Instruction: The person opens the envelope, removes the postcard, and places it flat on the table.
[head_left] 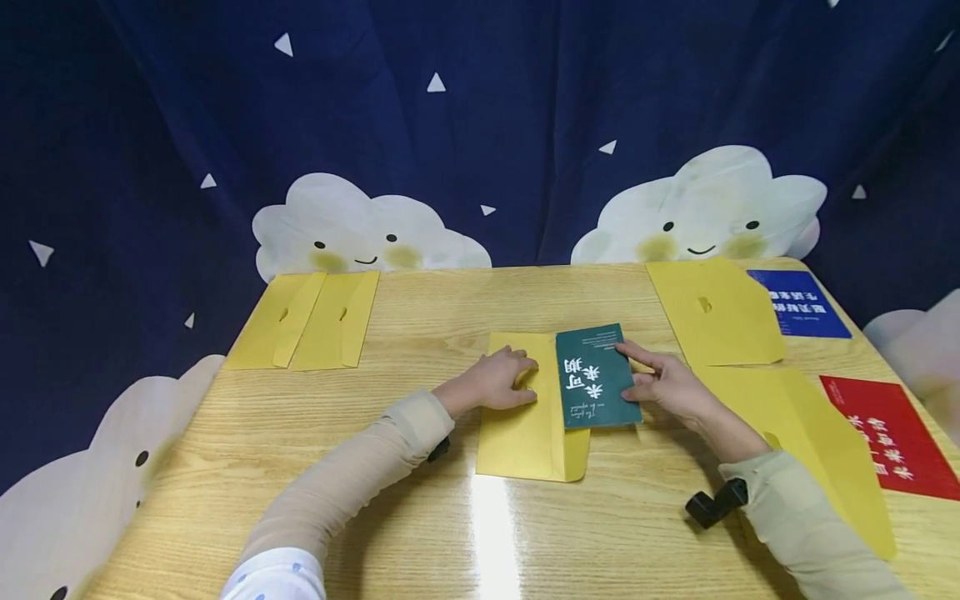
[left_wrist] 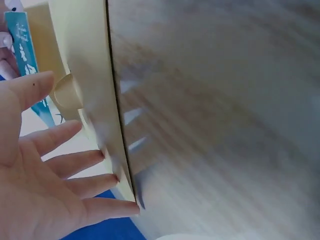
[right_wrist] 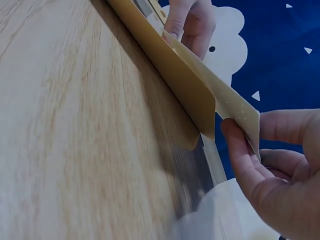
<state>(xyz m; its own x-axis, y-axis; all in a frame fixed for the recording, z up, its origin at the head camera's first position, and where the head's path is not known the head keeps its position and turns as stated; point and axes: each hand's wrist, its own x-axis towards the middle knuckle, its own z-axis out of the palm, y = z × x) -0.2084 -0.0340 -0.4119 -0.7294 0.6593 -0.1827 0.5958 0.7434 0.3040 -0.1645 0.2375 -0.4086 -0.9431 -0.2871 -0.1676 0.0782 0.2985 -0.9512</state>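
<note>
A dark green card with white lettering (head_left: 600,408) is tilted over the right side of a yellow envelope (head_left: 517,446) on the table. My right hand (head_left: 667,385) pinches the card's right edge between thumb and fingers; the right wrist view shows the card (right_wrist: 232,105) raised off the table. My left hand (head_left: 497,379) lies on the envelope, fingers pointing toward the card. In the left wrist view that hand (left_wrist: 47,180) has its fingers spread, tips at the envelope. Part of the envelope's flap shows below the card. Whether the card's left edge is inside the envelope, I cannot tell.
Two closed yellow envelopes (head_left: 330,325) lie overlapping at the back left. On the right are two more yellow envelopes (head_left: 716,312), a blue card (head_left: 806,312) and a red card (head_left: 892,433). A dark blue curtain (head_left: 517,108) hangs behind the wooden table.
</note>
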